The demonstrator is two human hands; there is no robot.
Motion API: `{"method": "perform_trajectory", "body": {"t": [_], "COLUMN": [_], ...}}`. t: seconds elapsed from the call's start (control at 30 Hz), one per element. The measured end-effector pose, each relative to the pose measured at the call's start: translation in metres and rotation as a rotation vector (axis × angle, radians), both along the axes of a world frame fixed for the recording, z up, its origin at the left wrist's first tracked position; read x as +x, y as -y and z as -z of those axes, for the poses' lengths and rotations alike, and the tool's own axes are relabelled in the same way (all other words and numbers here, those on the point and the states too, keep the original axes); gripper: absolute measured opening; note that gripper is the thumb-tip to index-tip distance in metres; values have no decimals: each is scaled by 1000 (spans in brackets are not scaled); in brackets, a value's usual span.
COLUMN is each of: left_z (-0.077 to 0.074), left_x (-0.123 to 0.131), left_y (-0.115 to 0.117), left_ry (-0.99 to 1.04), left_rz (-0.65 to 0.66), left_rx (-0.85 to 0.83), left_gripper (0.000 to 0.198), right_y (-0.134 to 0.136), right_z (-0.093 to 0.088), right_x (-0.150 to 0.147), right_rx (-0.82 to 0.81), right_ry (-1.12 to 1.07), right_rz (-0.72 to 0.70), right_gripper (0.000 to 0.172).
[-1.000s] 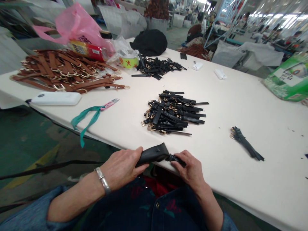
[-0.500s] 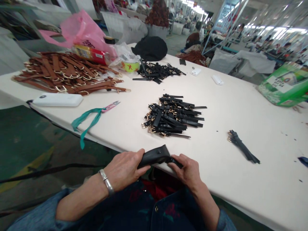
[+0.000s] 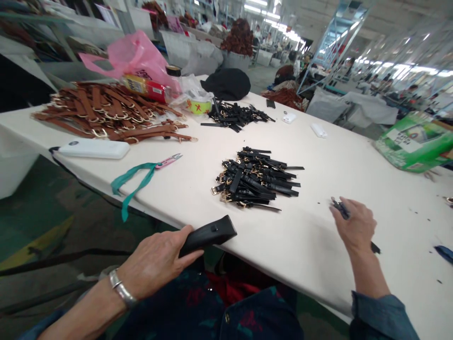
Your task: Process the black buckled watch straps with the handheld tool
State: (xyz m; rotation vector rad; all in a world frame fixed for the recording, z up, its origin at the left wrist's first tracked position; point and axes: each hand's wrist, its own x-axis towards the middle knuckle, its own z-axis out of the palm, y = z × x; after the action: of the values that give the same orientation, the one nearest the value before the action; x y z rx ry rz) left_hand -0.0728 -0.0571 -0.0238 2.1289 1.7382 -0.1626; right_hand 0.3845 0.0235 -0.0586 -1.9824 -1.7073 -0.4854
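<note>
My left hand (image 3: 155, 257) is wrapped round a black hand-held tool (image 3: 208, 235), shaped like a hair clipper, with a flared end and a small slider on top. It is held over the table's front edge. On the right side of the table, my right hand (image 3: 356, 224) is closed on a black buckle strap (image 3: 341, 209), whose buckle end shows beside the fingers. A dark strap end (image 3: 375, 248) sticks out past the wrist. Between the hands lies a pile of black buckle straps (image 3: 255, 179) with gold buckles, touched by neither hand.
Brown straps (image 3: 102, 111) with metal rings are heaped at the left. Pink thread snips (image 3: 169, 161) with a teal ribbon and a white power bank (image 3: 94, 148) lie in front. Farther back are more black straps (image 3: 239, 115) and a black cap (image 3: 226, 84). A green package (image 3: 417, 141) stands right.
My right hand has moved from the tool's end to the right, over the straps lying there. My left hand has shifted left with the tool.
</note>
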Motion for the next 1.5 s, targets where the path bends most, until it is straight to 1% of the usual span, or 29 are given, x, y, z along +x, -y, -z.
{"method": "perform_trajectory", "body": {"t": [0.07, 0.13, 0.17, 0.23, 0.3, 0.4, 0.47, 0.57, 0.67, 0.73, 0.8, 0.9, 1.03, 1.17, 1.27, 1.37, 1.5], "left_z": [0, -1, -1, -1, 1, 5, 7, 6, 0, -3, -5, -5, -2, -4, -6, -4, 0], "left_x": [-1, 0, 0, 0, -2, -6, -9, -12, -12, -10, -6, 0, 10, 15, 16, 15, 13], "left_y": [0, 1, 1, 3, 5, 8, 10, 10, 10, 9, 6, -1, -18, -28, -29, -28, -26], "left_ry": [-1, 2, 8, 25, 34, 43, 59, 73, 88, 94, 89, 51, -14, -8, -9, -5, 5], "left_rz": [-12, -16, -16, -16, -26, -47, -49, -59, -63, -51, -28, 12, 62, 75, 66, 59, 41], "left_rx": [2, -8, -13, -19, -28, -31, -19, -19, -43, -56, -59, -44, 1, -35, -65, -70, -58], "left_gripper": [40, 39, 39, 38, 38, 39, 39, 40, 40, 41, 41, 43, 41, 37, 37, 36, 36], "right_y": [-4, -4, -5, -7, -12, -15, -8, 14, 42, 56, 65, 68, 63, 62, 64, 66, 67], "right_z": [4, 14, 19, 30, 39, 44, 42, 37, 37, 38, 40, 41, 39, 41, 44, 47, 46], "right_x": [-50, -109, -135, -174, -193, -195, -190, -183, -180, -180, -181, -185, -193, -194, -190, -187, -192], "right_rx": [-39, -165, -203, -230, -230, -224, -221, -251, -309, -336, -355, -379, -385, -353, -340, -332, -295], "right_ry": [-118, -206, -207, -216, -224, -235, -240, -239, -282, -359, -431, -453, -430, -448, -477, -523, -585], "right_rz": [-269, -554, -616, -668, -661, -645, -653, -708, -759, -760, -742, -711, -660, -630, -638, -637, -640], "right_gripper": [37, 31, 28, 24, 20, 15, 15, 20, 27, 31, 34, 34, 23, 13, 13, 14, 21]}}
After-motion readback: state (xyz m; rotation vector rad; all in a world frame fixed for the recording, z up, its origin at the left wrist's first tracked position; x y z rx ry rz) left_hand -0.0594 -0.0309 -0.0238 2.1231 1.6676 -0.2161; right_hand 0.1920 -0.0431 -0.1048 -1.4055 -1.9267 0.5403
